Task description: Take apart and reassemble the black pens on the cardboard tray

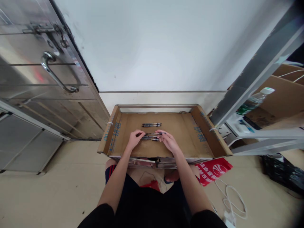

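Both hands work on a small cluster of pens [152, 136] that lies in the middle of the flattened cardboard tray [185, 133]. The left hand [135, 137] pinches the left ends with bent fingers, and the right hand [168, 140] holds the right ends — it seems the pens are being gathered or put in line. A careful next move would need an even grip from both sides, so that none rolls away. Farther on the cardboard lies a second small group of pens [151, 124], well apart. On the right shelf a plastic bottle [255, 100] lies tilted.
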Available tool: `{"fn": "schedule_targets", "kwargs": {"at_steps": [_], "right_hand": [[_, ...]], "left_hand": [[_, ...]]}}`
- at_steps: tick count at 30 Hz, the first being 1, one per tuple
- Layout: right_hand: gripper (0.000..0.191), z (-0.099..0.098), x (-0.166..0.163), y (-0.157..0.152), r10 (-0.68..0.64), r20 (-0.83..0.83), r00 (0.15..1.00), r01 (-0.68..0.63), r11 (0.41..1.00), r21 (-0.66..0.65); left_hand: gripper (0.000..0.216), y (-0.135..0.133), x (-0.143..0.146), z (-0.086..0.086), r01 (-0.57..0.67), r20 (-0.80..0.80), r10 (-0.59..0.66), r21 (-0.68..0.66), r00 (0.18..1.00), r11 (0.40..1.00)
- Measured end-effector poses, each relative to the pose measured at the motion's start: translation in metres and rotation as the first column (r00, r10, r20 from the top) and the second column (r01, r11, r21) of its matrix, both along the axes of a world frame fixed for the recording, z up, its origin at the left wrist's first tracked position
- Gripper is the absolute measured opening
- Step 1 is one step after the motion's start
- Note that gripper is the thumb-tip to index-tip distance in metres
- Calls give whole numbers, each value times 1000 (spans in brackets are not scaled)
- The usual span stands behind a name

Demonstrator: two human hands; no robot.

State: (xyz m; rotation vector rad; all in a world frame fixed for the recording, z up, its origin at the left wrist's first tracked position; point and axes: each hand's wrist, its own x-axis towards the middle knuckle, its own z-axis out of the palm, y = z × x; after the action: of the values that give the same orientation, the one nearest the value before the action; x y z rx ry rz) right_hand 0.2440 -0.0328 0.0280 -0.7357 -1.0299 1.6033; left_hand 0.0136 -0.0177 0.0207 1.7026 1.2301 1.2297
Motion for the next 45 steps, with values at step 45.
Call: {"fn": "schedule_targets", "kwargs": {"at_steps": [45], "right_hand": [[29,-15,9,5,-234,48,971,238,964,-121]], "left_hand": [[13,11,-1,-13,-81,-291,124,157,949,984]]}}
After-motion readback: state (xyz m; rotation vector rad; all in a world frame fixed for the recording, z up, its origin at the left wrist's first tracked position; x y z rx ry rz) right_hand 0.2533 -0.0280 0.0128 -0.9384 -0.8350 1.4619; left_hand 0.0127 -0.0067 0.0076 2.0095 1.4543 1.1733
